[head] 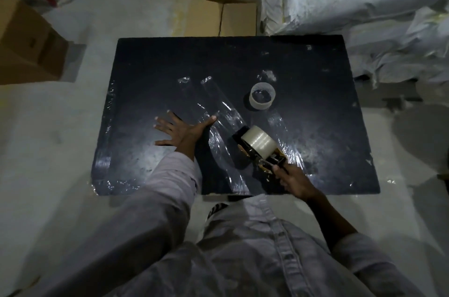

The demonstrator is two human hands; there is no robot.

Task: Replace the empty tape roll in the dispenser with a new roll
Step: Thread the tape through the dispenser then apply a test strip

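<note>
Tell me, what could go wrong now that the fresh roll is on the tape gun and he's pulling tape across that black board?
The left hand lies flat beside the shiny tape strip, so its fingers could get stuck under the tape. The dispenser, gripped by the right hand, may have a cutting blade near the front. The empty core stands loose on the black board and might be knocked off.

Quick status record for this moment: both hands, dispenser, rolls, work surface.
left hand: open, flat on the black table, fingers spread
right hand: gripping the dispenser handle
tape dispenser: on the table, full clear roll mounted
empty core: loose on the table, beyond the dispenser
tape strips: stuck across the table
</note>
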